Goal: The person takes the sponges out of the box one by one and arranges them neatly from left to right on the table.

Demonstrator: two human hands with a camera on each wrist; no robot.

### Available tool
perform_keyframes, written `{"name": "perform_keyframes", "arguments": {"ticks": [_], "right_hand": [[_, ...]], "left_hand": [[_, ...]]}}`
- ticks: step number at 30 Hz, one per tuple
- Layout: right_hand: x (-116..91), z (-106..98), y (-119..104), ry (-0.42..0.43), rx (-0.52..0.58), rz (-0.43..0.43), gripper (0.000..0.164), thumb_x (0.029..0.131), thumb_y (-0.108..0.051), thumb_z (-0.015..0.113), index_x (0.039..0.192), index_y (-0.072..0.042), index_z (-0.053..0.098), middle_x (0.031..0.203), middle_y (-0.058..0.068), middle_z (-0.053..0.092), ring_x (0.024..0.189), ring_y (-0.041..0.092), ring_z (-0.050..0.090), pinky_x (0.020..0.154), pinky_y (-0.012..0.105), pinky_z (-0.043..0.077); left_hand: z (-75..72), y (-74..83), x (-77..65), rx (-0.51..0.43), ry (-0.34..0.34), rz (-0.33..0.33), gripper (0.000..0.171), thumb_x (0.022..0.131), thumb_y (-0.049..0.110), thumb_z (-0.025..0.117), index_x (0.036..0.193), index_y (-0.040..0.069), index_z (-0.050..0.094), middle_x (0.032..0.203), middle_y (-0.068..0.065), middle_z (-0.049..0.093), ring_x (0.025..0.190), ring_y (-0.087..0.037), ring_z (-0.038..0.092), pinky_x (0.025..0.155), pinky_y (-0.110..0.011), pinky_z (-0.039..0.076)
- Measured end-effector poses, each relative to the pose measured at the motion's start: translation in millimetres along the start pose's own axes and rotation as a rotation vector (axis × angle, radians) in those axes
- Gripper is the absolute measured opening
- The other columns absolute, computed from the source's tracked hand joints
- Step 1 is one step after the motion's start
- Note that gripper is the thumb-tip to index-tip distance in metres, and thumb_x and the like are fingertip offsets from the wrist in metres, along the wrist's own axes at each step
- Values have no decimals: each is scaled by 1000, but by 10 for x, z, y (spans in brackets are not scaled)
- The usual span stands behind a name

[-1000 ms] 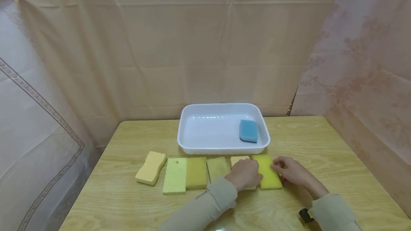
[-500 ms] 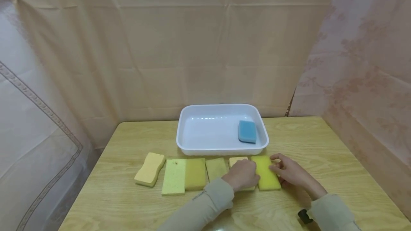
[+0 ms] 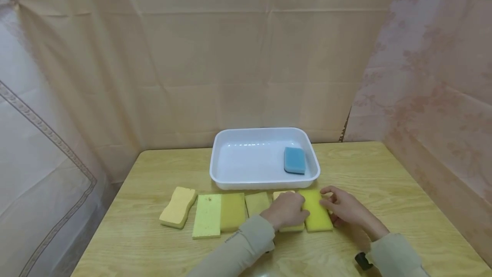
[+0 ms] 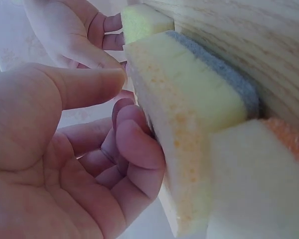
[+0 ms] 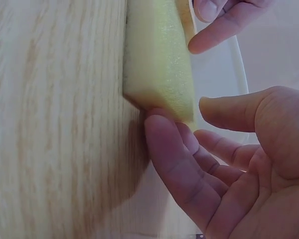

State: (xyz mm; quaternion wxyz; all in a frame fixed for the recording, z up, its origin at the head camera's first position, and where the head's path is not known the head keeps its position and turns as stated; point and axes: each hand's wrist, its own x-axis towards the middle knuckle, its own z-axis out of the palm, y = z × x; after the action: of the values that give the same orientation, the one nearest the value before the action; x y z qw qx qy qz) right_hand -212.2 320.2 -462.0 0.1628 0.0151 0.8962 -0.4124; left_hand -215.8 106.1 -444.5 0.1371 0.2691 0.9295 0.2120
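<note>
In the head view a row of sponges lies on the wooden table. My left hand (image 3: 286,210) covers much of a pale sponge (image 3: 294,228); up close its loosely curled fingers touch the orange-speckled top, above a grey scouring layer (image 4: 217,67). At the row's right end lies a bright yellow sponge (image 3: 317,215). My right hand (image 3: 344,206) touches its right edge with relaxed fingertips (image 5: 162,129), thumb apart from it. Leftward lie a thin olive sponge (image 3: 257,203), a darker yellow one (image 3: 232,213), a pale green-yellow one (image 3: 207,217) and a wavy-sided sponge (image 3: 178,208).
A white tray (image 3: 265,185) stands behind the row, with a blue sponge (image 3: 294,160) in its right part. Beige curtain cloth (image 3: 246,54) hangs behind the wooden table (image 3: 153,251). Patterned cloth hangs at both sides.
The head view has shifted slightly, so the scene sits a little lower and to the left. Both hands keep nearly the same places against the sponges.
</note>
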Motion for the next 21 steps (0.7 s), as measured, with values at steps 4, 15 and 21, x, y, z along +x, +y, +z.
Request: {"name": "perform_keyframes", "arguments": {"ticks": [4, 15, 21], "right_hand": [[-26, -29, -45, 5, -6, -9, 44, 103, -23, 61, 138, 0, 50, 98, 13, 59, 67, 23, 65, 59, 38, 59], [-138, -236, -248, 6, -37, -209, 42, 103, -24, 61, 133, 5, 54, 95, 14, 64, 67, 27, 63, 57, 40, 57], [-125, -329, -386, 9, 11, -262, 42, 103, -23, 61, 132, 6, 54, 97, 17, 63, 77, 30, 66, 65, 43, 60]], "left_hand": [[-40, -16, -12, 18, 4, 10, 22, 98, 30, 67, 87, 11, 71, 78, 6, 64, 69, -7, 58, 63, -22, 49], [-362, -35, -46, 39, -38, 228, 34, 100, 32, 66, 127, 12, 70, 101, 7, 71, 82, -1, 59, 75, -17, 51], [-580, -42, -14, 97, -24, 259, 32, 99, 30, 66, 125, 12, 71, 107, 5, 71, 87, -4, 60, 80, -19, 51]]}}
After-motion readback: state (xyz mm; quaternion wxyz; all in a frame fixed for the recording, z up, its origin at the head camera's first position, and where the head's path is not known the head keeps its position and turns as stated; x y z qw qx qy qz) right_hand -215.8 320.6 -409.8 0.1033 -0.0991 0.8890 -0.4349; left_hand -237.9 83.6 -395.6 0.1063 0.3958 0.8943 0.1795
